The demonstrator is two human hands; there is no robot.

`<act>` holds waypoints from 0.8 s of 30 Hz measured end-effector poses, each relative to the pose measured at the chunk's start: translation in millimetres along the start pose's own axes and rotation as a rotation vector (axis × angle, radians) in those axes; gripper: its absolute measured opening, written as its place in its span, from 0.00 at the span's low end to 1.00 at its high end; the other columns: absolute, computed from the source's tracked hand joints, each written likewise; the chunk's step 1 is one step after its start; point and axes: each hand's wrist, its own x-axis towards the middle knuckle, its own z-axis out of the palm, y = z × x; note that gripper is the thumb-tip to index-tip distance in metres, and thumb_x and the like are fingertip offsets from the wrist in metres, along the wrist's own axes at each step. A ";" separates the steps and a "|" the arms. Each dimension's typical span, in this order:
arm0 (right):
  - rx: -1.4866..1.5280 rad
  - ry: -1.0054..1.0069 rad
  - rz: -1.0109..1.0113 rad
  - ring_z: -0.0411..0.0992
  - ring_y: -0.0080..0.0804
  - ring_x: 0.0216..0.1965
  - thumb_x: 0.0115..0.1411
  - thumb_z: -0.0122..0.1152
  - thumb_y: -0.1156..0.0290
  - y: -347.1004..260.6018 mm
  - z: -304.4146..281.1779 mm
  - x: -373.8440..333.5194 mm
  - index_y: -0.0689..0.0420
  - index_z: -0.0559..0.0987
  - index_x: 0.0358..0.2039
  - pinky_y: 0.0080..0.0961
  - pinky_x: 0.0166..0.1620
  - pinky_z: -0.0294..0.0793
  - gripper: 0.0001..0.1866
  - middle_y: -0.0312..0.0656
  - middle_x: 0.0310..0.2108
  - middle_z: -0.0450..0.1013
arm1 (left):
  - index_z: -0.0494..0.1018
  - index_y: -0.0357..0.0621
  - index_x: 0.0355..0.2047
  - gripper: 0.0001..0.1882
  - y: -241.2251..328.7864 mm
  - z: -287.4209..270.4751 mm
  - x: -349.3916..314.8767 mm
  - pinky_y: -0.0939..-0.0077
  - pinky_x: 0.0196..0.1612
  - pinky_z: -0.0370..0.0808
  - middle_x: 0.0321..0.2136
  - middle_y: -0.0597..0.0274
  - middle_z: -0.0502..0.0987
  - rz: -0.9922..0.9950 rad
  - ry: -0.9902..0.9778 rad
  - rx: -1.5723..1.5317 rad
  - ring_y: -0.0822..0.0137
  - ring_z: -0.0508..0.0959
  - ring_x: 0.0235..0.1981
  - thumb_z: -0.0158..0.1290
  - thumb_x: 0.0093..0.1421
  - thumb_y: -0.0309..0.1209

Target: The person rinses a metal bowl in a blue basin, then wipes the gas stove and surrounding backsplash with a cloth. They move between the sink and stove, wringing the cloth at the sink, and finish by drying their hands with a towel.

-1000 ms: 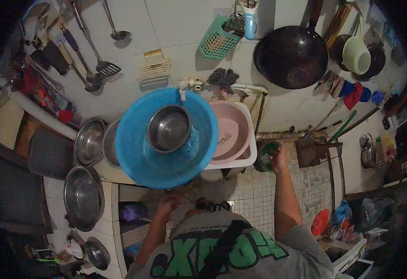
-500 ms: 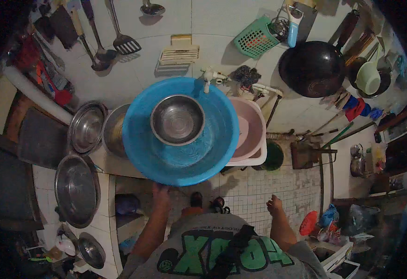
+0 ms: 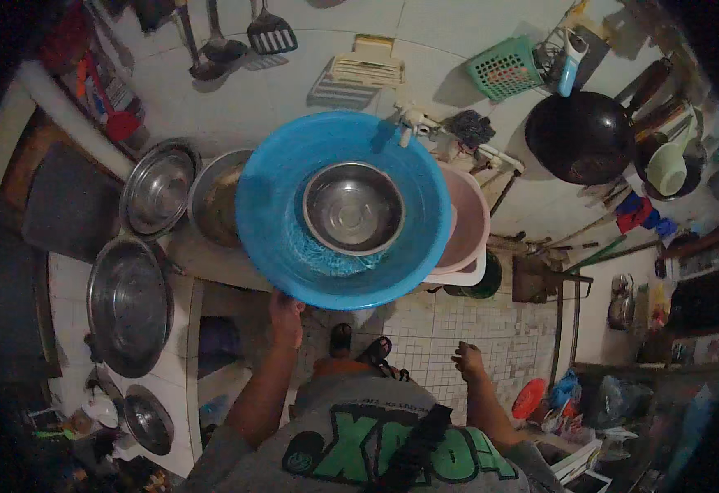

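Note:
A large blue basin (image 3: 273,197) holds water, and a round metal bowl (image 3: 353,208) sits within it, nearer the basin's right side. My left hand (image 3: 286,319) is at the near-left rim of the basin, fingertips at its edge and partly hidden under it. Low on the right, away from the basin, my right hand (image 3: 468,361) hangs with loosely bent fingers and nothing in it. Just past the basin's far rim is a pale tap (image 3: 414,123).
To the left stand several metal basins (image 3: 129,306). A pink basin (image 3: 470,218) is partly hidden behind the blue one. On the wall hang a black wok (image 3: 580,137), a green basket (image 3: 505,70) and a slotted turner (image 3: 271,34). Tiled floor (image 3: 433,329) shows below.
The whole view has shifted, so the wall things appear farther right. Within the blue basin, the metal bowl has drifted right and nearer to me. My left hand stays at the rim.

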 end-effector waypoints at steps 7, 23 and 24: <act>0.070 -0.880 -0.091 0.73 0.38 0.49 0.64 0.56 0.65 -111.1 151.5 -121.9 0.54 0.72 0.52 0.32 0.46 0.72 0.17 0.42 0.54 0.71 | 0.72 0.44 0.37 0.09 13.1 -110.7 128.9 0.77 0.23 0.66 0.25 0.69 0.72 0.067 0.359 -0.128 0.74 0.69 0.22 0.48 0.65 0.35; 0.508 -1.019 -0.187 0.68 0.38 0.58 0.64 0.56 0.61 -136.1 245.9 -175.9 0.55 0.65 0.59 0.42 0.62 0.66 0.25 0.42 0.58 0.67 | 0.71 0.46 0.40 0.08 35.2 -142.9 181.6 0.75 0.24 0.68 0.30 0.64 0.72 0.084 0.121 -0.217 0.71 0.71 0.25 0.51 0.63 0.35; 0.528 -0.997 -0.190 0.68 0.39 0.58 0.64 0.56 0.62 -133.9 245.9 -174.5 0.55 0.66 0.58 0.41 0.62 0.66 0.24 0.42 0.58 0.68 | 0.71 0.47 0.39 0.07 36.0 -138.7 180.9 0.76 0.23 0.67 0.28 0.64 0.72 0.100 0.103 -0.201 0.72 0.71 0.24 0.52 0.63 0.34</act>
